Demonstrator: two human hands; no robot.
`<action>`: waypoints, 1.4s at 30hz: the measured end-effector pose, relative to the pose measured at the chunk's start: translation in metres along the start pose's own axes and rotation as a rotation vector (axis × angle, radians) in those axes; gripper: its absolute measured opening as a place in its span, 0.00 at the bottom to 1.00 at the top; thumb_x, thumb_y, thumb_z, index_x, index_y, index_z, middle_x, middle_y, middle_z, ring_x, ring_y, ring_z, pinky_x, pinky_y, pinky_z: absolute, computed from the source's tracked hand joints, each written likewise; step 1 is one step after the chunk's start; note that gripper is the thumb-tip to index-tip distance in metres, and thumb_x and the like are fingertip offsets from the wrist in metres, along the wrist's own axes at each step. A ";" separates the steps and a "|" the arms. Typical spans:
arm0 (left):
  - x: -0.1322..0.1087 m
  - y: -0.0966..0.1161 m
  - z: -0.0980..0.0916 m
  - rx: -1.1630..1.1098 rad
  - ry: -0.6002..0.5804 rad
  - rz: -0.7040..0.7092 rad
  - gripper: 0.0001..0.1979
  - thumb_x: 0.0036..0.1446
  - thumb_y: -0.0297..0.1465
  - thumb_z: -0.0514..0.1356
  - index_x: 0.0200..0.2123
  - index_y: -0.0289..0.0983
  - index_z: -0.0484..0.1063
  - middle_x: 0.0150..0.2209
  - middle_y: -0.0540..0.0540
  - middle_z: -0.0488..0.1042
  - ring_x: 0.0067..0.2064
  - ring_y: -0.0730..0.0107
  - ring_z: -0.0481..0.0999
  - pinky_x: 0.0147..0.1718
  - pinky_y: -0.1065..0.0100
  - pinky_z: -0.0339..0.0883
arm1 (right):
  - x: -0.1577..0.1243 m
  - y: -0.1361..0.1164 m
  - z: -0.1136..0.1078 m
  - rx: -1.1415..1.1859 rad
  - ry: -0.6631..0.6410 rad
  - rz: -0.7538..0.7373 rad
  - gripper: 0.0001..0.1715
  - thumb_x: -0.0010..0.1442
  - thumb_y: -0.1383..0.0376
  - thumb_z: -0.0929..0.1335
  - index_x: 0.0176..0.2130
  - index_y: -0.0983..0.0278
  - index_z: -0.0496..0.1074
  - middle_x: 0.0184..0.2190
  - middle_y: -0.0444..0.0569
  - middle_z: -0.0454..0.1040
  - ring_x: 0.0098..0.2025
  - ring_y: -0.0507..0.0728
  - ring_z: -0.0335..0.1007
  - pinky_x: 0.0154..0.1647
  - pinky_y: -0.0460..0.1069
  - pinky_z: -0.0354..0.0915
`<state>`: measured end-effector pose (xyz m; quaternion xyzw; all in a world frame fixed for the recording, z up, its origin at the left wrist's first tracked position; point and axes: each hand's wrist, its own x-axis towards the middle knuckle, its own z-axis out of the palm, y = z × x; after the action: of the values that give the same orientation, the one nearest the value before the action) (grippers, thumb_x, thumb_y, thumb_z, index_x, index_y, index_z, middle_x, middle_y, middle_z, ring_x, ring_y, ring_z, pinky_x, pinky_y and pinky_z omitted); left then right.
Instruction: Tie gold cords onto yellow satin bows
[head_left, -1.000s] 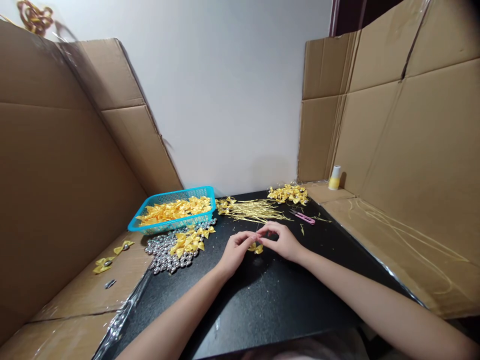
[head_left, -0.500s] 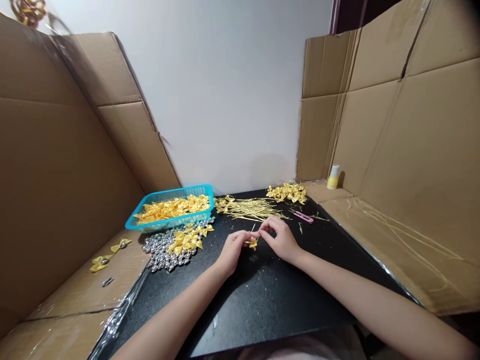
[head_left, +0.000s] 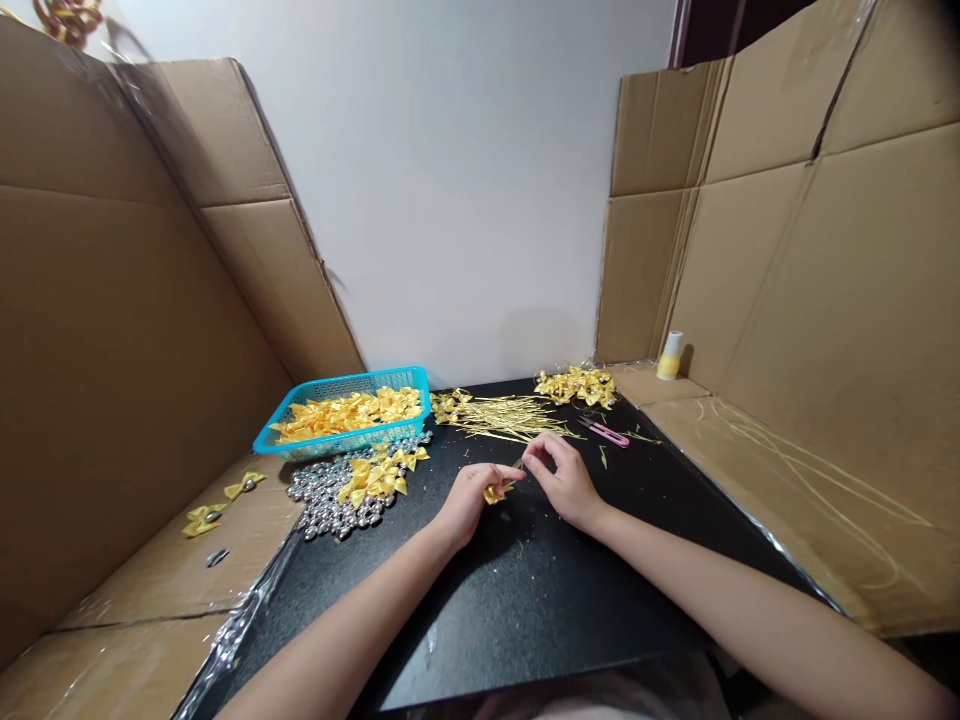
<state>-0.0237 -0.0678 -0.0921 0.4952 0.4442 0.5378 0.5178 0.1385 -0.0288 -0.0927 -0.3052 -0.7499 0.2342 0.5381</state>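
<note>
My left hand (head_left: 471, 498) is closed around a small yellow ribbon bow (head_left: 493, 494), its index finger stretched toward the right. Just beside it, my right hand (head_left: 561, 480) pinches thumb and forefinger together on the end of a thin gold cord (head_left: 519, 464) that runs toward the bow; the rest of that cord is hidden by fingers. Both hands are raised over the black tabletop (head_left: 555, 600). Behind them lies a loose bundle of thin gold cords (head_left: 510, 416).
A blue basket (head_left: 341, 446) of yellow bows stands at left, with silver beads (head_left: 330, 500) and loose bows (head_left: 379, 474) before it. Pink thread snips (head_left: 609, 433) and a bow pile (head_left: 576, 386) lie back right. A thread spool (head_left: 670, 358) stands by the cardboard wall (head_left: 840, 300).
My left index finger has straightened out to the right, and the bow has turned lower into the left hand. My right fingertips have drawn slightly away from the left ones.
</note>
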 end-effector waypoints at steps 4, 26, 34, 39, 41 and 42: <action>-0.002 0.003 0.001 -0.026 -0.045 -0.013 0.10 0.39 0.28 0.56 0.11 0.37 0.68 0.33 0.42 0.82 0.43 0.56 0.75 0.44 0.63 0.61 | 0.005 0.006 -0.003 0.023 0.038 0.026 0.09 0.61 0.65 0.63 0.28 0.62 0.65 0.26 0.45 0.66 0.29 0.54 0.63 0.32 0.48 0.60; -0.002 0.002 -0.005 0.143 -0.116 0.186 0.13 0.51 0.30 0.57 0.16 0.36 0.73 0.41 0.44 0.78 0.39 0.64 0.73 0.38 0.66 0.64 | -0.005 -0.001 0.004 0.304 -0.132 0.210 0.11 0.52 0.57 0.72 0.29 0.61 0.79 0.26 0.45 0.68 0.32 0.54 0.63 0.34 0.50 0.60; -0.005 0.008 -0.007 0.494 -0.134 0.415 0.10 0.57 0.34 0.60 0.28 0.39 0.80 0.47 0.42 0.76 0.49 0.58 0.73 0.50 0.60 0.63 | -0.007 -0.005 0.005 0.451 -0.153 0.366 0.13 0.50 0.55 0.72 0.27 0.62 0.77 0.31 0.45 0.69 0.36 0.55 0.67 0.40 0.51 0.64; -0.008 0.009 -0.005 0.664 -0.096 0.523 0.09 0.58 0.33 0.60 0.29 0.40 0.80 0.48 0.41 0.77 0.49 0.57 0.74 0.50 0.57 0.64 | -0.006 -0.006 0.005 0.473 -0.145 0.391 0.14 0.49 0.55 0.73 0.25 0.63 0.76 0.29 0.45 0.69 0.34 0.55 0.65 0.37 0.50 0.63; -0.008 0.009 -0.005 0.717 -0.092 0.558 0.09 0.58 0.33 0.60 0.30 0.41 0.80 0.48 0.42 0.77 0.47 0.58 0.74 0.48 0.57 0.66 | -0.006 -0.005 0.005 0.474 -0.135 0.402 0.13 0.49 0.56 0.73 0.25 0.63 0.75 0.26 0.44 0.69 0.31 0.53 0.64 0.35 0.49 0.62; -0.008 0.008 -0.005 0.742 -0.091 0.574 0.09 0.58 0.33 0.60 0.29 0.41 0.80 0.48 0.42 0.77 0.46 0.59 0.75 0.48 0.57 0.66 | -0.006 -0.004 0.005 0.473 -0.126 0.408 0.13 0.49 0.56 0.73 0.26 0.64 0.74 0.26 0.43 0.69 0.30 0.53 0.63 0.33 0.49 0.62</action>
<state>-0.0294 -0.0762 -0.0849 0.7726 0.4284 0.4422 0.1550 0.1341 -0.0364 -0.0959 -0.3008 -0.6297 0.5238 0.4885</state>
